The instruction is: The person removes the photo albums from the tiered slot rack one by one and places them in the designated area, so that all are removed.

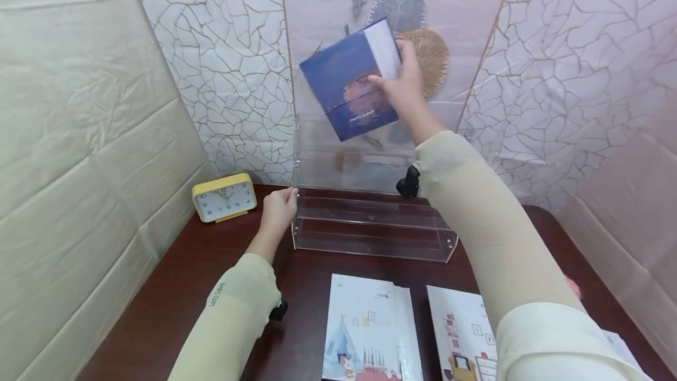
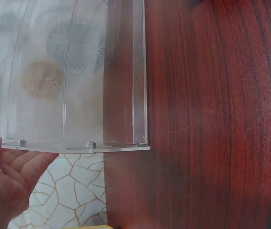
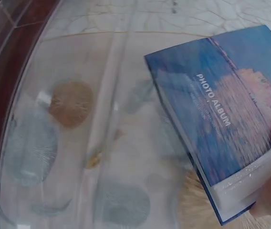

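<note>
My right hand (image 1: 406,84) pinches a blue photo album (image 1: 344,72) by its white-banded edge, thumb on the front cover. The album is tilted and raised above a clear acrylic rack (image 1: 370,246) with stepped tiers. In the right wrist view the album (image 3: 216,105) shows its "PHOTO ALBUM" lettering, with the see-through rack behind. At the rack's left side, my left hand (image 1: 278,213) holds the side panel's edge. The left wrist view has that hand (image 2: 11,176) with its fingers behind the clear side panel (image 2: 78,149) and the thumb side at its edge.
A yellow alarm clock (image 1: 224,197) stands left of the rack. On the dark wooden table (image 1: 296,298), a white illustrated album (image 1: 365,325) lies in front, and another white album (image 1: 460,328) lies to its right, partly behind my right sleeve. Patterned cloth (image 1: 238,57) hangs behind.
</note>
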`<state>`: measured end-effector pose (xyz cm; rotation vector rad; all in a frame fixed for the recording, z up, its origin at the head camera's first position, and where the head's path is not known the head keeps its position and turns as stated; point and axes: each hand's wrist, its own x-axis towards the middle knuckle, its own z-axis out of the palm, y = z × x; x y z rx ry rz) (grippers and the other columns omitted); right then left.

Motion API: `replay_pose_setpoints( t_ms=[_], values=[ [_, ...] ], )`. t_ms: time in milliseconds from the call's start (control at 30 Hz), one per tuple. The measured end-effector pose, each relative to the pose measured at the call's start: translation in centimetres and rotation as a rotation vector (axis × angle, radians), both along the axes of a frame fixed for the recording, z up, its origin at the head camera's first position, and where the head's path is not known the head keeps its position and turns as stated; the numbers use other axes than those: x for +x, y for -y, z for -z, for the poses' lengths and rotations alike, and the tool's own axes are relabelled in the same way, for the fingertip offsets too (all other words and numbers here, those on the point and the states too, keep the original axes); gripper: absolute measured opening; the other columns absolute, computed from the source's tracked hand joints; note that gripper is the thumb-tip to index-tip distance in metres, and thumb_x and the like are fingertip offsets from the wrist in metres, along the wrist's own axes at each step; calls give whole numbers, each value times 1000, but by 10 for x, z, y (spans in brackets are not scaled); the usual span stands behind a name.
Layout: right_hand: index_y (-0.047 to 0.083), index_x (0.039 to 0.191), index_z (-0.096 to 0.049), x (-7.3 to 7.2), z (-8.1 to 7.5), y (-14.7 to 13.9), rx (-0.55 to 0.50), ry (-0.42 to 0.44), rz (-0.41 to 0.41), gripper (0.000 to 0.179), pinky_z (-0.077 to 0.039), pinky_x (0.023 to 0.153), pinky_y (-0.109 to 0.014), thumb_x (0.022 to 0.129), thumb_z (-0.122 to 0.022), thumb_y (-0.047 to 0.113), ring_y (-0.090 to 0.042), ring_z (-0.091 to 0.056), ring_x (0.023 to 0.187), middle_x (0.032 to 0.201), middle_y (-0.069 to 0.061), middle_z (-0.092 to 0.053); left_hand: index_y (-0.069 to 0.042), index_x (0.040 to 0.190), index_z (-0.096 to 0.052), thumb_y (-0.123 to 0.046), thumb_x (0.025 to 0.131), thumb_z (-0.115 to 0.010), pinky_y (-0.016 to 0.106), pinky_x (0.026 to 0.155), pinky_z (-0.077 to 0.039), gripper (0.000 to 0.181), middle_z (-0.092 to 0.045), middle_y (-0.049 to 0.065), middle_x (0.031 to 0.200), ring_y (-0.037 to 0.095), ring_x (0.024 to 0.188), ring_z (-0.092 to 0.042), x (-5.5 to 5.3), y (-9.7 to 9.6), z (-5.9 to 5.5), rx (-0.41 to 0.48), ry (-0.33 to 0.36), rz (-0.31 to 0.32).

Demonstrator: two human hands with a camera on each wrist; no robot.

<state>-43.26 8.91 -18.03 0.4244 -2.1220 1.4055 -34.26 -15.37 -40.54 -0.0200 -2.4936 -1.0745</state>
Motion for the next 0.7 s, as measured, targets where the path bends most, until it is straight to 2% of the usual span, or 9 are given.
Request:
replay_pose_setpoints(
  t_ms=[100, 200, 300, 400, 467, 533, 700],
  values=[
    [10, 132, -41, 5, -9, -13, -96, -13, 16, 68, -33, 95, -15, 75, -76, -1, -12, -45, 114, 130, -3, -50, 0, 112, -68, -16, 96, -53, 42, 88, -49, 27, -65, 14, 111, 27, 105, -61, 0, -3, 1, -4, 1, 5],
    [13, 132, -41, 13, -22, -22, -136, -17, 34, 67, -33, 95, -17, 76, -75, 0, -12, -44, 115, 129, -3, -50, 0, 112, -68, -16, 96, -53, 41, 88, -49, 27, -65, 14, 110, 27, 104, -61, 0, -3, 2, -6, 1, -3],
    [16, 129, -42, 25, -35, -26, -234, 24, -13, 63, -37, 95, -22, 77, -73, -2, -14, -46, 114, 126, -3, -51, 0, 113, -67, -17, 96, -53, 41, 88, -49, 28, -65, 14, 110, 27, 105, -61, 0, -1, 2, -7, 2, -7],
    [17, 126, -41, 40, -41, -28, -353, 105, -67, 59, -41, 94, -26, 79, -71, -4, -17, -49, 111, 123, -3, -52, 1, 115, -66, -17, 97, -53, 42, 88, -48, 29, -64, 15, 112, 28, 106, -60, -1, 1, 2, -10, 6, -8],
    [17, 125, -42, 52, -39, -30, -424, 148, -90, 58, -43, 93, -27, 79, -70, -5, -19, -50, 110, 121, -4, -52, 2, 115, -65, -17, 97, -52, 42, 88, -48, 29, -64, 15, 112, 28, 106, -60, 0, 2, 1, -10, 7, -5],
    [18, 127, -40, 65, -32, -33, -443, 164, -95, 59, -44, 92, -28, 80, -69, -4, -20, -51, 110, 121, -4, -52, 1, 115, -65, -17, 97, -52, 42, 88, -48, 29, -64, 15, 113, 28, 107, -60, -1, 3, 1, -12, 13, -2],
    [14, 130, -38, 100, 3, -42, -422, 183, -84, 64, -46, 91, -32, 79, -70, -5, -24, -51, 109, 123, -8, -50, 2, 115, -65, -17, 97, -51, 42, 89, -48, 29, -63, 16, 114, 28, 108, -59, -2, 2, -1, -32, 22, 13]
  ],
)
